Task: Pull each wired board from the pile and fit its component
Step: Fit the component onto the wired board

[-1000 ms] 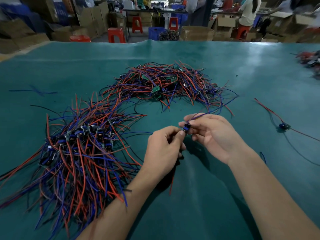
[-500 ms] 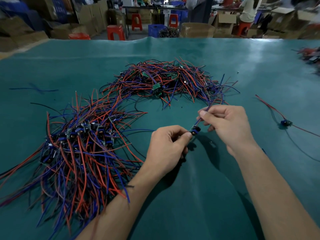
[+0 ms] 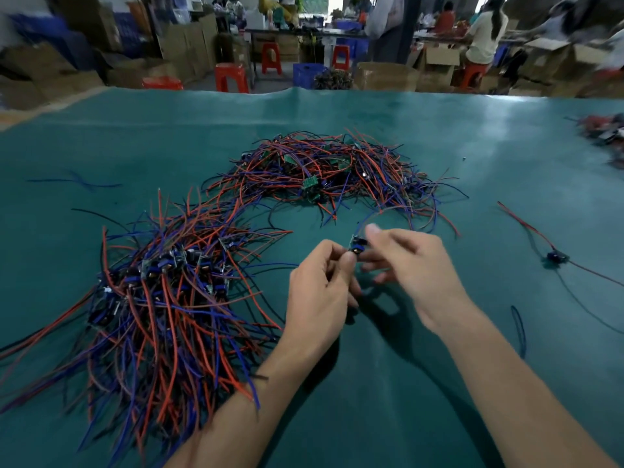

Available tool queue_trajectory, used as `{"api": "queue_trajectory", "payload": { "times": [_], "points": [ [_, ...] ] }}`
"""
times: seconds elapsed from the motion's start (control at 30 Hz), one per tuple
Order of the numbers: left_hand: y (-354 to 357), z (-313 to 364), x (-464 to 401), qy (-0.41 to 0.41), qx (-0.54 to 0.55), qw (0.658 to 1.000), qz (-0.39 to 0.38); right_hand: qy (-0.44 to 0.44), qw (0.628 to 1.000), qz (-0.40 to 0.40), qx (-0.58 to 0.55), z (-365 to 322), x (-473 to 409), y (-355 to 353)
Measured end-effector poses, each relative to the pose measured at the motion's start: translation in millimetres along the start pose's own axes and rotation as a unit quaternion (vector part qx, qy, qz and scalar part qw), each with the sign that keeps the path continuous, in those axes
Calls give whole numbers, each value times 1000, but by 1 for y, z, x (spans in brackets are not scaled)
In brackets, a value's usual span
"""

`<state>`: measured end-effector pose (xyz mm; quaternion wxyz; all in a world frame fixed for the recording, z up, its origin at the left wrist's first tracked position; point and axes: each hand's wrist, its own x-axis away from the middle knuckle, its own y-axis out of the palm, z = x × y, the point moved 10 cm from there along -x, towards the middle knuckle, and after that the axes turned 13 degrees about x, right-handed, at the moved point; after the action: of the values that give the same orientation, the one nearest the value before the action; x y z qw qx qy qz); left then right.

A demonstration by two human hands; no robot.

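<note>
A small wired board (image 3: 358,245) with a dark blue component sits between my two hands above the green table (image 3: 371,383). My left hand (image 3: 320,292) pinches its lower end with thumb and fingertips. My right hand (image 3: 408,265) pinches its upper side, blurred, with the index finger extended. The board's wires (image 3: 381,212) arc up into the far pile (image 3: 334,170) of red and blue wired boards. A second, larger pile (image 3: 162,285) lies to the left of my left forearm.
One separate wired board (image 3: 557,256) with red and black leads lies to the right. A loose blue wire (image 3: 520,331) lies by my right forearm, another (image 3: 77,182) at far left. More parts (image 3: 604,133) sit at the right edge. Stools, boxes and people stand beyond the table.
My right hand has moved back toward my left hand and now grips the board itself instead of its wire. My left hand has stayed in place.
</note>
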<state>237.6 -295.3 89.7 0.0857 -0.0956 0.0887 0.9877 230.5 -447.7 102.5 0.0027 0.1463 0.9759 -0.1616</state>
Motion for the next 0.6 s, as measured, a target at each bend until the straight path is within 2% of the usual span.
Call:
{"api": "queue_trajectory", "payload": {
  "times": [0.1,0.2,0.3,0.37,0.43,0.5,0.6],
  "points": [
    [9,-1,0,-2,-24,999,-44,-84,996,6,14,-20,7,8],
    [19,-2,2,1,-56,995,-87,-131,987,89,12,-42,8,-21],
    [27,4,7,43,-121,984,-121,-187,965,184,-14,-86,13,-59],
    [28,5,9,57,-152,979,-127,-227,952,205,-34,-124,18,-66],
    [29,4,9,52,-167,976,-134,-249,955,151,-63,-160,17,-45],
    [29,4,9,47,-156,978,-130,-258,964,39,-45,-189,12,2],
    [24,4,7,40,-154,982,-104,-242,947,-146,153,-196,3,83]
  ]
}}
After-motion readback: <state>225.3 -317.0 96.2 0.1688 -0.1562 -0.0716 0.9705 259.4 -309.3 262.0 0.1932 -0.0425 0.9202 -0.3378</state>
